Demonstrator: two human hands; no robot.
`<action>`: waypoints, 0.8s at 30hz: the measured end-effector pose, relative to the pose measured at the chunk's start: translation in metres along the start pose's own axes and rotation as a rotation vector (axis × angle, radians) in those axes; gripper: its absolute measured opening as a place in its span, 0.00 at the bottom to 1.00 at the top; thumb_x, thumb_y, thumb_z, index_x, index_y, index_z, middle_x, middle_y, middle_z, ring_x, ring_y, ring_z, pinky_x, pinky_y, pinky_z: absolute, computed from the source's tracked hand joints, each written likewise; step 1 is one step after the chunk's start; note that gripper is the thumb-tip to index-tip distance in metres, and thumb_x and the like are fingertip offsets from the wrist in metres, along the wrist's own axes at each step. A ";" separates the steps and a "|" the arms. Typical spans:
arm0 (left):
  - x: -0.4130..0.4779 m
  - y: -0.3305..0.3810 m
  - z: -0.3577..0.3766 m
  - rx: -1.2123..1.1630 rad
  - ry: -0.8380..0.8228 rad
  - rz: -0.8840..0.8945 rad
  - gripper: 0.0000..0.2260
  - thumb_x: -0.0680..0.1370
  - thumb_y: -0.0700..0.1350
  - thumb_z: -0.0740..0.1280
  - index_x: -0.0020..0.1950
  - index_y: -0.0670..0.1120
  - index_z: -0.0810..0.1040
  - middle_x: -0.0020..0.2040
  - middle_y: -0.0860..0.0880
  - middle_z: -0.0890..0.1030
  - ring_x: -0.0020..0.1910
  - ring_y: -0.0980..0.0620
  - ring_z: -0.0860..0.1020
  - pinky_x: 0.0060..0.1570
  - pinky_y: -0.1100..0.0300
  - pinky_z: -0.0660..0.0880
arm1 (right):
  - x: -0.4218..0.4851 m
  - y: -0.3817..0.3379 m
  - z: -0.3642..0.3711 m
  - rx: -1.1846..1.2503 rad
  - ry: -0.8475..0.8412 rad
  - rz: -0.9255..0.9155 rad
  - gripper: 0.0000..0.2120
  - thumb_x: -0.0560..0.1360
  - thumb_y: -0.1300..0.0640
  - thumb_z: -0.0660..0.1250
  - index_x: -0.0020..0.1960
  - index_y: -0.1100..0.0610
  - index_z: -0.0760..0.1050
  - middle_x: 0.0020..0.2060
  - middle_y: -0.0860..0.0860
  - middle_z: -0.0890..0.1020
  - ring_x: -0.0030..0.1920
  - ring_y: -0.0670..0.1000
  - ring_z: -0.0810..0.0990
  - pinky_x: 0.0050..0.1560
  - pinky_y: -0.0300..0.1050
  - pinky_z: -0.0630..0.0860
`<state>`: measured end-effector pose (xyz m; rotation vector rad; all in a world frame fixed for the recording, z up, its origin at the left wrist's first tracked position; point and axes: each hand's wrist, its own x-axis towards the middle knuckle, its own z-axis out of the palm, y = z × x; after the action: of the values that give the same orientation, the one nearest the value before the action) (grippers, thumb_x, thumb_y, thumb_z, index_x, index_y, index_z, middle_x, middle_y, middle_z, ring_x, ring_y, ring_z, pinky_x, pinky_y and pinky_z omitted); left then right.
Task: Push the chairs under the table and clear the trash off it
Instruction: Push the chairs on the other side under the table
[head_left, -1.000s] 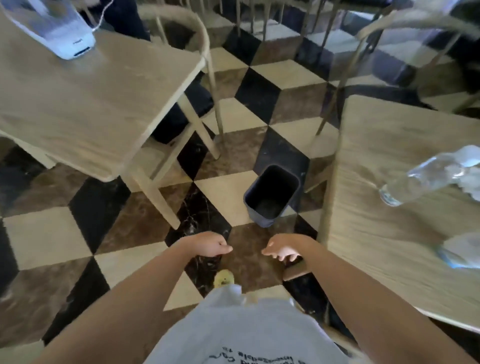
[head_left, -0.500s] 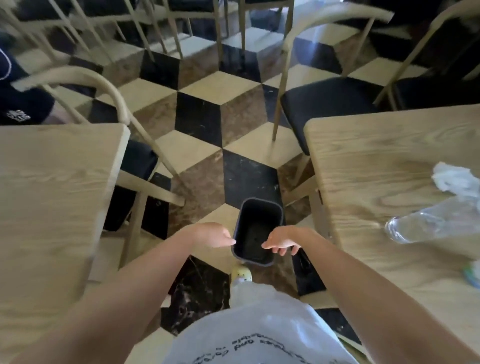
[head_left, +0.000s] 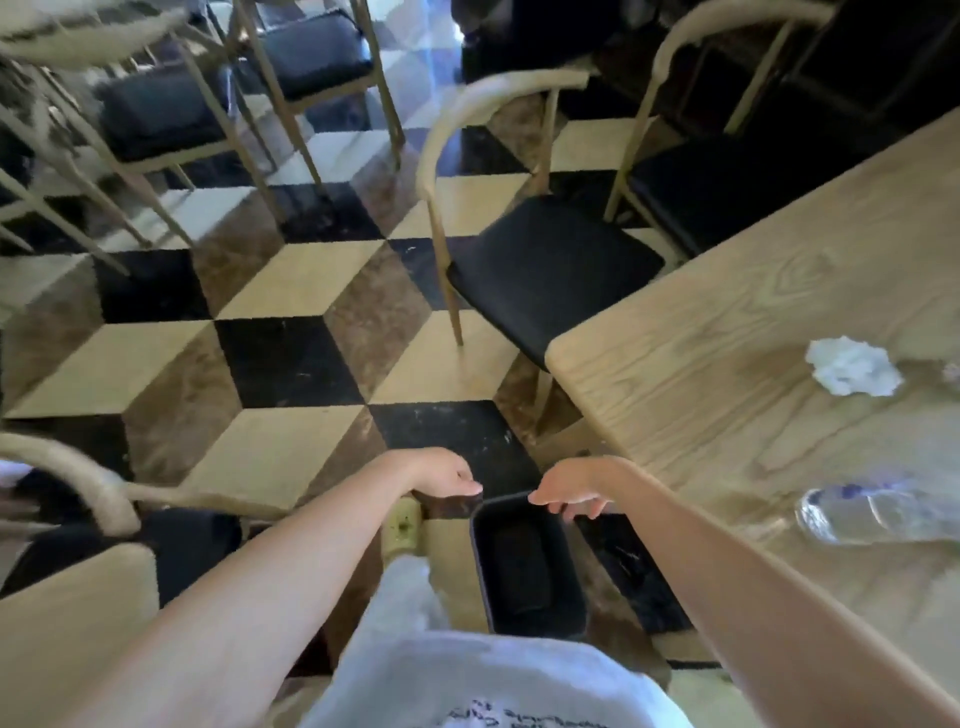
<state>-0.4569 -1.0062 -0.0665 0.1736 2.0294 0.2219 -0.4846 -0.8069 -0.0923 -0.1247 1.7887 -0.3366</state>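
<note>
Wood desk: right side; crumpled tissue and clear bottle lying on it.
Floor: cube-pattern tiles, open at centre.
Chair: black seat, pulled out at desk's corner.
Bin: black, now directly below the hands.
Left hand: loosely curled, empty.
Right hand: fingers drooping, empty.

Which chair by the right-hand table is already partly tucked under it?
The nearer black-seated chair at the table's corner; its seat edge slips beneath the tabletop, while the farther chair stands clear.
</note>
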 end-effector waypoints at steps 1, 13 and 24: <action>0.006 -0.007 -0.018 0.053 -0.015 0.020 0.23 0.82 0.57 0.53 0.71 0.45 0.71 0.71 0.49 0.71 0.68 0.48 0.71 0.66 0.55 0.67 | 0.005 -0.007 -0.009 0.037 0.009 0.008 0.27 0.81 0.44 0.57 0.75 0.57 0.62 0.67 0.53 0.75 0.61 0.53 0.77 0.66 0.54 0.73; 0.058 -0.121 -0.212 0.296 -0.125 0.136 0.23 0.81 0.58 0.55 0.73 0.49 0.68 0.73 0.50 0.69 0.70 0.48 0.69 0.69 0.51 0.67 | 0.043 -0.126 -0.139 0.333 0.075 0.152 0.26 0.81 0.46 0.58 0.74 0.57 0.63 0.70 0.55 0.73 0.66 0.56 0.75 0.67 0.56 0.72; 0.098 -0.192 -0.325 0.295 -0.111 0.169 0.17 0.83 0.48 0.56 0.71 0.49 0.70 0.71 0.49 0.71 0.70 0.48 0.69 0.68 0.54 0.66 | 0.106 -0.211 -0.239 0.356 0.109 0.136 0.23 0.81 0.48 0.58 0.73 0.57 0.65 0.68 0.56 0.75 0.65 0.56 0.77 0.64 0.52 0.73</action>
<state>-0.7966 -1.1982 -0.0518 0.5320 1.9296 0.0158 -0.7612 -0.9969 -0.0796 0.2702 1.8050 -0.5657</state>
